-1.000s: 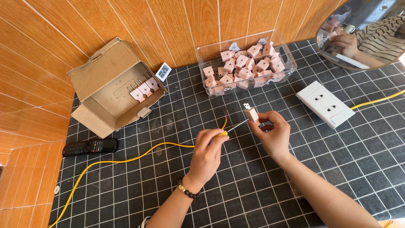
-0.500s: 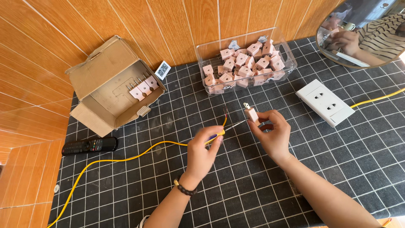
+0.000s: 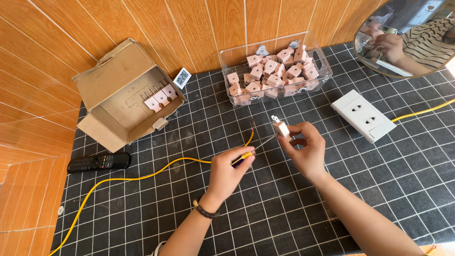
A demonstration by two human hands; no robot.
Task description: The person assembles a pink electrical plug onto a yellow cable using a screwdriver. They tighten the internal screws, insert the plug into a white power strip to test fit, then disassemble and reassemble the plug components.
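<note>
Centre frame, the left hand [image 3: 227, 173] is gripping a small yellow-handled screwdriver [image 3: 244, 158], fingers clamped; the right hand [image 3: 305, 151] is pinching a pink two-pin plastic plug [image 3: 281, 127], with the yellow cable [image 3: 142, 176] trailing lower left.

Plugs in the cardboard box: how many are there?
3, side by side in the box: left plug, middle plug, right plug. The flap may hide more.

A cardboard box [image 3: 124, 97], a remote [image 3: 98, 162], a white socket [image 3: 363, 115] and perhaps a mirror [image 3: 413, 35].
</note>
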